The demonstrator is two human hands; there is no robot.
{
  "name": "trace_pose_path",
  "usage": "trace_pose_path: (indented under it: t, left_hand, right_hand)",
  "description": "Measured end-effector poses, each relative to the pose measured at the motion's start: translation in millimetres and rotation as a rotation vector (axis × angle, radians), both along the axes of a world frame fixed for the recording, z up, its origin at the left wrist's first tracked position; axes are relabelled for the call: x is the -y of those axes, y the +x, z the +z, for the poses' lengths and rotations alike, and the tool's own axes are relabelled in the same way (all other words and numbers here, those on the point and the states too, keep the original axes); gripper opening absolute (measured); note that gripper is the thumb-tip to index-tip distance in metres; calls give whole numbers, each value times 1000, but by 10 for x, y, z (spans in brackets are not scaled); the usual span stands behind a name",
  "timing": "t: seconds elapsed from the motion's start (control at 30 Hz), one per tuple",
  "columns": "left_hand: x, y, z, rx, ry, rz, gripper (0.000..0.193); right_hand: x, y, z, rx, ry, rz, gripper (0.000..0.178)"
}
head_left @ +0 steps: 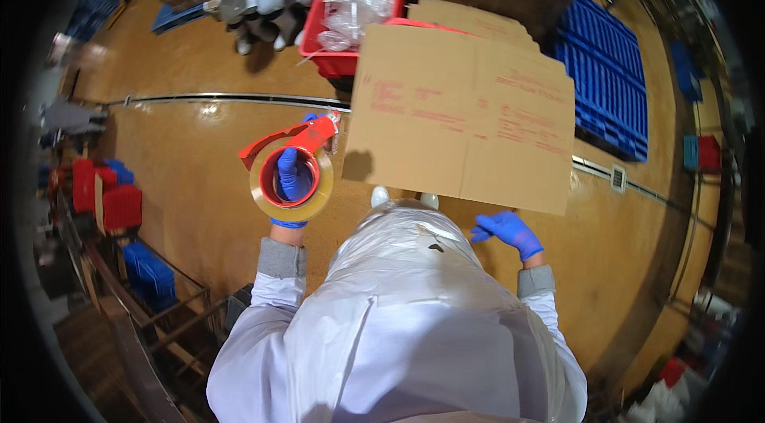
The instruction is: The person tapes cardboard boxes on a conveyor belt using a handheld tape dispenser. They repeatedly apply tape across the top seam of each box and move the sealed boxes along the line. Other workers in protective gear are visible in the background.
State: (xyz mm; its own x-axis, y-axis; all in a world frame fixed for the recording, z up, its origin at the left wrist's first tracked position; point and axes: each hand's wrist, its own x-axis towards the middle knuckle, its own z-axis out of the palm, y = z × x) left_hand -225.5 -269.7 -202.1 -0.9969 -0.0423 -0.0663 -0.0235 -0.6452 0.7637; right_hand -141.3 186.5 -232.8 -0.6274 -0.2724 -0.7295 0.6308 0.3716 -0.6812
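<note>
One red tape dispenser (pixel 304 139), carrying one tape roll (pixel 318 204), is clasped in the gloved left hand (pixel 293 174) just off the front cardboard sheet's (pixel 462 120) left edge, its long axis slanting, cutting end up and right. The one right hand (pixel 510 233), empty, fingers loosely parted, hangs near the sheet's lower right corner; bare floor (pixel 183 184) opens left of the dispenser.

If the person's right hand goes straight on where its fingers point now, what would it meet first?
Pointing left, the right hand would probably meet the person's white apron first, though depth is unclear here.
</note>
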Motion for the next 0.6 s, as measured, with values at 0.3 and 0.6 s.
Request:
trace_pose_path:
  t: [0.3, 0.6]
  left_hand:
    - [-1335, -1670, 213, -600, -863, -276, 38]
    - [-1179, -1074, -42, 217, -483, -761, 33]
  right_hand:
    - [1052, -693, -266, -1085, 1057, 668, 100]
    - [1038, -683, -213, -1017, 978, 652, 100]
